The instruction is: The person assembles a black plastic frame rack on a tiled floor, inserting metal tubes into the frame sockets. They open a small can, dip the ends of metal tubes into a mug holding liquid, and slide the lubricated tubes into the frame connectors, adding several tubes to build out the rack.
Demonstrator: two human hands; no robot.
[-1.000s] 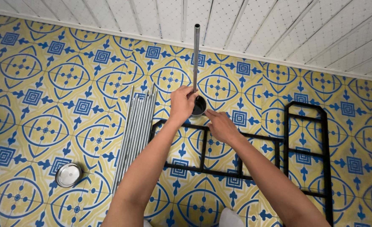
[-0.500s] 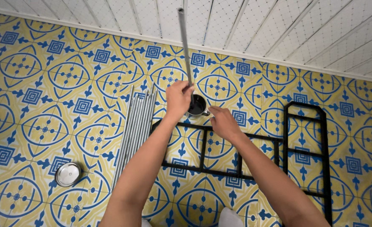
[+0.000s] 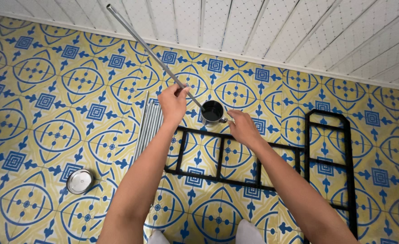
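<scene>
My left hand (image 3: 173, 103) grips a long thin grey metal rod (image 3: 145, 47) that slants up to the left, with its lower end dipped into a small dark metal cup (image 3: 213, 113) on the tiled floor. Just right of the cup, my right hand (image 3: 242, 128) rests with loosely curled fingers, its fingertips close to the cup's handle and over the top bar of a black metal frame (image 3: 222, 156) lying flat on the floor. Whether the fingers touch the handle I cannot tell.
A bundle of several grey metal rods (image 3: 147, 124) lies on the floor left of my left arm. A round silver lid (image 3: 79, 181) sits at the lower left. A second black frame section (image 3: 328, 162) lies at the right. A white panelled wall (image 3: 271, 31) runs along the top.
The rod in my left hand has swung from nearly upright to a strong lean toward the left, its lower end staying in the cup. My right hand has stayed beside the cup.
</scene>
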